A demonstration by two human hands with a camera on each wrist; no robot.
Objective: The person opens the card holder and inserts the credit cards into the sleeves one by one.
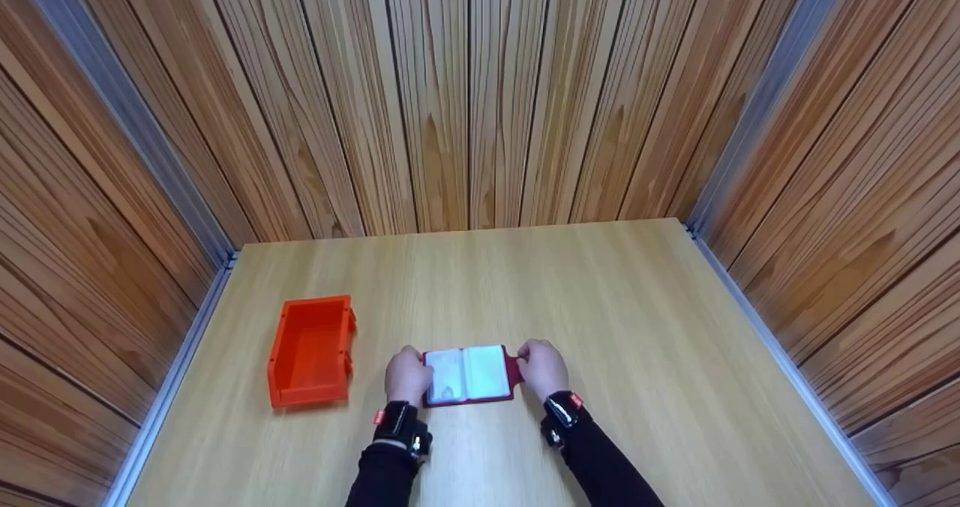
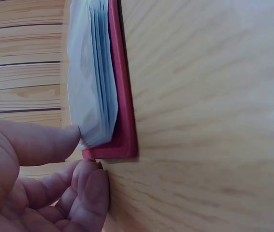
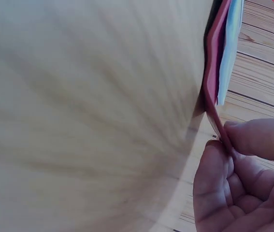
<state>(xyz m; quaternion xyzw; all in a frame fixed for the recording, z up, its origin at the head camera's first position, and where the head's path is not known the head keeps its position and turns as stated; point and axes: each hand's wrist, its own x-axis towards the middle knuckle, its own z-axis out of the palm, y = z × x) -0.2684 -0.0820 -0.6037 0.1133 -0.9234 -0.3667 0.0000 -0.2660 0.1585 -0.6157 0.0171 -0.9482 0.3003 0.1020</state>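
A red card holder lies spread open on the table, its clear plastic sleeves facing up. At its left edge my left hand pinches the holder, the thumb on the sleeves and the curled fingers under the red cover's edge. My right hand grips the red closure flap at the right side between thumb and index finger. In the right wrist view that flap bends up off the tabletop. The sleeves form a thick stack in the left wrist view.
An orange open-front bin stands to the left of my left hand. The light wood table is bordered by metal rails and wood-plank walls at the back and both sides.
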